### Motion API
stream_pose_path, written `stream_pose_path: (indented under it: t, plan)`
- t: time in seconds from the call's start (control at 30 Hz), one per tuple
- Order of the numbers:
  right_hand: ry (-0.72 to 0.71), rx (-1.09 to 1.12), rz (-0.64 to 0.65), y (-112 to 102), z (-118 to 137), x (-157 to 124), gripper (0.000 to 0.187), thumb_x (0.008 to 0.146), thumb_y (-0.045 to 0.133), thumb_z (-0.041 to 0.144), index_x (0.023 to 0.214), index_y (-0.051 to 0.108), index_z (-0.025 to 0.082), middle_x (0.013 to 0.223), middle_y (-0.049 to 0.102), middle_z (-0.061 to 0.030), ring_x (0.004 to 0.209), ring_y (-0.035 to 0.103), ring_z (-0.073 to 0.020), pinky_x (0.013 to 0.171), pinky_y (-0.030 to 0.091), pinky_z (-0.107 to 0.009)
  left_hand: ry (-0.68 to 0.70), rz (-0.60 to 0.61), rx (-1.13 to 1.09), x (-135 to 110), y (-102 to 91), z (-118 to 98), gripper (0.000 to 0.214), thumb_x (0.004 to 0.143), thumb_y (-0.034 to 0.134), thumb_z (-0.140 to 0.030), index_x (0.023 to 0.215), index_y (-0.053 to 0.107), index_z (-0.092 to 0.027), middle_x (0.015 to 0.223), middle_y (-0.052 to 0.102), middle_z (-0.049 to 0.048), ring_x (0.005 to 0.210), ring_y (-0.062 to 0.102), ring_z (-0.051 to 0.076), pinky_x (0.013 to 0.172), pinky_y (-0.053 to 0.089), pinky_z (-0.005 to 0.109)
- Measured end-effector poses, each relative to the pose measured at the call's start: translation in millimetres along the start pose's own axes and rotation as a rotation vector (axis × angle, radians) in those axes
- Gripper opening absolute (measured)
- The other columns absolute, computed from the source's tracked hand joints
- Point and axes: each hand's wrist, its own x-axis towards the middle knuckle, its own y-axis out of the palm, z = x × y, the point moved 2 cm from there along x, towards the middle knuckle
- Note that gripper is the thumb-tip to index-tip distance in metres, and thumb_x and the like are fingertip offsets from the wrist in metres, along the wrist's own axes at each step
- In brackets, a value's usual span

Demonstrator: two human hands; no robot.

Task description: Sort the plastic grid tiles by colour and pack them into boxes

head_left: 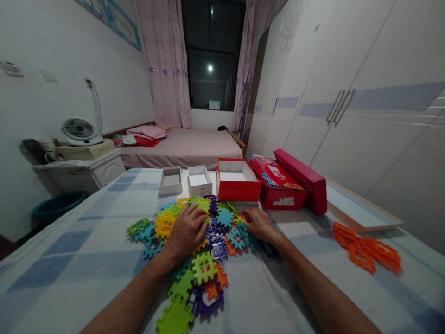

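Note:
A heap of interlocking plastic building pieces point(218, 250) in purple, green, yellow, blue and orange spreads over the checked cloth before me. My left hand point(187, 227) rests on the left of the heap beside yellow pieces point(164, 226), fingers bent and a little apart, with nothing visibly held. At the heap's right edge, my right hand point(257, 223) has its fingers curled down onto an orange interlocking piece point(243, 217); its fingertips are partly hidden. Blue pieces point(237, 238) lie just below that hand. Lower down are green pieces point(204, 267) and a purple one point(212, 301).
Orange pieces point(368, 248) lie apart on the right. Behind the heap stand two small white boxes point(171, 189) point(200, 189), an open red box point(239, 191) and a red printed carton point(281, 197) with a red lid point(302, 183) leaning on it. A shallow tray point(361, 208) sits farther right.

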Motion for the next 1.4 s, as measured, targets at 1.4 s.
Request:
stream_pose_path:
  t: [1.4]
  plan:
    - [-0.346,0.046,0.160,-3.7,49.9,-54.0,0.009,0.082,0.052,0.017,0.090,0.054,0.016,0.096,0.055,-0.0077,0.086,0.049,-0.0168,0.074,0.036,-0.027,0.025,0.011,0.058,11.3,-14.5,-18.4,0.022,0.085,0.049,-0.020,0.101,0.063,-0.018,0.110,0.062,0.0084,0.117,0.047,0.026,0.102,0.037,0.047]
